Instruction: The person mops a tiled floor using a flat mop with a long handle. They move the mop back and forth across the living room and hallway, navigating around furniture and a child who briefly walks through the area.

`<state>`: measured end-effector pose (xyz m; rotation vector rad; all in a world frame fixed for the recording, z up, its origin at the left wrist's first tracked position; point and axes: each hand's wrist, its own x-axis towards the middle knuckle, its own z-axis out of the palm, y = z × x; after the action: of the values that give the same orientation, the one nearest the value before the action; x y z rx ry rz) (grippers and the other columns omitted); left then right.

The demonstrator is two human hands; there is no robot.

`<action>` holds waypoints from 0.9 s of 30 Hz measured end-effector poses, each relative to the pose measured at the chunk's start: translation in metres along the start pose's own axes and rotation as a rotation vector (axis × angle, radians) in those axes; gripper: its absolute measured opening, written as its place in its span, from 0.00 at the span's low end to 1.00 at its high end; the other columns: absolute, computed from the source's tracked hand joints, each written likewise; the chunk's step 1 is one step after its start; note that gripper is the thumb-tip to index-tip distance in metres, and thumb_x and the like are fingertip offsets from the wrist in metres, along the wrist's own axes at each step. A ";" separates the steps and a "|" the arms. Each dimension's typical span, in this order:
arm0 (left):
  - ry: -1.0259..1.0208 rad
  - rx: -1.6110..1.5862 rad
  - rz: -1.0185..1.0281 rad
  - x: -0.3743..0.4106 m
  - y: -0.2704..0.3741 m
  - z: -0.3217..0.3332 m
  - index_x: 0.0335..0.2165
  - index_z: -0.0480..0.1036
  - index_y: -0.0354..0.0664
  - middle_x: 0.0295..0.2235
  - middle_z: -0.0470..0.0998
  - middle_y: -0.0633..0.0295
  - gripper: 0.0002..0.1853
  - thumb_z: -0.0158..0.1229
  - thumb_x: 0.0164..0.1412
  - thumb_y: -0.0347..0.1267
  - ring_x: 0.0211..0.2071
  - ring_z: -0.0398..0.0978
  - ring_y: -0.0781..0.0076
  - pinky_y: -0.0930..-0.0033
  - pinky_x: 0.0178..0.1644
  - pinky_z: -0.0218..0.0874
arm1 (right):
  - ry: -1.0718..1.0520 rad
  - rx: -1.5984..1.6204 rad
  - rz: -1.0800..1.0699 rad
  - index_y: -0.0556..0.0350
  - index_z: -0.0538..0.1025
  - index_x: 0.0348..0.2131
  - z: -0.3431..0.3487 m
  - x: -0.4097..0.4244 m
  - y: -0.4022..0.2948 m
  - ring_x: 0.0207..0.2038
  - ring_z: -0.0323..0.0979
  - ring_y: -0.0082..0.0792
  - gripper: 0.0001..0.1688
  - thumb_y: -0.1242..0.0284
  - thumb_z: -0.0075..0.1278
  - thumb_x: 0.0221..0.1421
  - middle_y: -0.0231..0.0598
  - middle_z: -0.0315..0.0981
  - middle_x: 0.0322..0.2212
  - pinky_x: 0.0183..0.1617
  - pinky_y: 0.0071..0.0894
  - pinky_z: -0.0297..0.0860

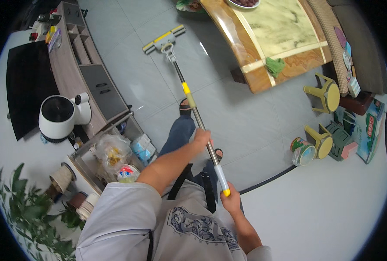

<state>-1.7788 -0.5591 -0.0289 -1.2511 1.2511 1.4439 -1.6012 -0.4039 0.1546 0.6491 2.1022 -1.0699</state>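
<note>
A long-handled sponge mop [196, 112] runs from my body out over the floor. Its wide grey and yellow head [164, 39] rests on the grey tiles between the TV cabinet and the table. Midway along the metal pole, my left hand [202, 141] wraps around it. Lower down, my right hand [230, 197] grips the handle near its white and yellow end. My two sandalled feet show on either side of the pole, the left one further forward.
A stone-topped table [255, 67] carries a green cloth [274, 67] and a bowl [244, 3]. Yellow stools [332, 97] stand by the sofa [359, 42]. At left are a TV cabinet [72, 71], a white appliance [57, 116], an open-topped unit holding bags [113, 155] and potted plants [30, 208].
</note>
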 end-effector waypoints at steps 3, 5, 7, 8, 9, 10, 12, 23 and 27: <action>0.046 -0.044 0.146 0.033 0.098 -0.044 0.25 0.63 0.32 0.17 0.67 0.52 0.07 0.49 0.50 0.27 0.14 0.68 0.59 0.58 0.16 0.63 | 0.000 0.002 -0.058 0.55 0.67 0.46 0.017 0.066 -0.103 0.33 0.71 0.51 0.27 0.74 0.49 0.42 0.54 0.70 0.30 0.36 0.38 0.66; 0.041 -0.147 0.153 0.069 0.165 -0.081 0.24 0.65 0.34 0.19 0.67 0.53 0.08 0.51 0.51 0.29 0.16 0.68 0.60 0.59 0.16 0.61 | -0.085 0.028 -0.088 0.54 0.65 0.47 0.027 0.121 -0.171 0.33 0.70 0.52 0.28 0.75 0.48 0.42 0.55 0.70 0.30 0.37 0.40 0.66; 0.157 -0.019 0.339 0.064 0.248 -0.106 0.24 0.65 0.32 0.15 0.66 0.57 0.08 0.51 0.51 0.29 0.15 0.67 0.64 0.62 0.16 0.60 | -0.060 0.043 -0.166 0.55 0.64 0.47 0.044 0.170 -0.240 0.34 0.68 0.57 0.27 0.75 0.47 0.42 0.58 0.69 0.30 0.37 0.44 0.65; 0.120 -0.058 0.346 0.065 0.281 -0.122 0.24 0.65 0.30 0.13 0.64 0.59 0.09 0.51 0.50 0.28 0.15 0.66 0.67 0.65 0.16 0.60 | -0.062 0.061 -0.227 0.56 0.64 0.46 0.052 0.192 -0.275 0.34 0.68 0.58 0.27 0.75 0.47 0.42 0.58 0.69 0.30 0.37 0.45 0.65; 0.140 -0.083 0.336 0.056 0.311 -0.127 0.22 0.63 0.33 0.14 0.65 0.59 0.08 0.51 0.51 0.27 0.14 0.65 0.68 0.65 0.15 0.58 | -0.064 0.086 -0.288 0.56 0.64 0.46 0.059 0.212 -0.303 0.34 0.68 0.58 0.27 0.74 0.47 0.42 0.58 0.69 0.30 0.37 0.45 0.65; 0.162 -0.108 0.333 0.048 0.334 -0.134 0.20 0.62 0.35 0.15 0.65 0.59 0.08 0.50 0.51 0.26 0.13 0.63 0.69 0.66 0.14 0.56 | -0.097 0.093 -0.278 0.56 0.64 0.44 0.067 0.231 -0.326 0.33 0.67 0.57 0.26 0.75 0.47 0.41 0.59 0.68 0.29 0.36 0.43 0.65; 0.245 0.057 0.396 0.055 0.349 -0.154 0.29 0.61 0.31 0.17 0.66 0.59 0.07 0.49 0.50 0.24 0.15 0.64 0.71 0.69 0.14 0.57 | -0.155 0.087 -0.291 0.55 0.63 0.44 0.089 0.248 -0.345 0.32 0.67 0.57 0.26 0.76 0.47 0.41 0.60 0.68 0.28 0.35 0.42 0.64; 0.291 0.844 0.203 0.060 0.162 -0.089 0.46 0.50 0.32 0.46 0.66 0.42 0.28 0.45 0.53 0.40 0.47 0.66 0.50 0.57 0.51 0.56 | -0.268 -0.170 -0.036 0.49 0.54 0.53 0.047 0.134 -0.160 0.39 0.67 0.59 0.35 0.74 0.46 0.44 0.61 0.68 0.34 0.41 0.49 0.63; 0.095 0.883 0.143 0.029 0.057 -0.033 0.45 0.51 0.32 0.46 0.66 0.42 0.30 0.47 0.53 0.45 0.48 0.65 0.50 0.55 0.52 0.55 | -0.255 -0.250 0.136 0.48 0.56 0.52 -0.011 0.026 -0.048 0.39 0.67 0.57 0.34 0.73 0.47 0.45 0.56 0.69 0.34 0.40 0.47 0.64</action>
<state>-1.8341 -0.6011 -0.0482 -0.6290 1.7892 0.7443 -1.6545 -0.4173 0.1636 0.4972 1.9002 -0.7558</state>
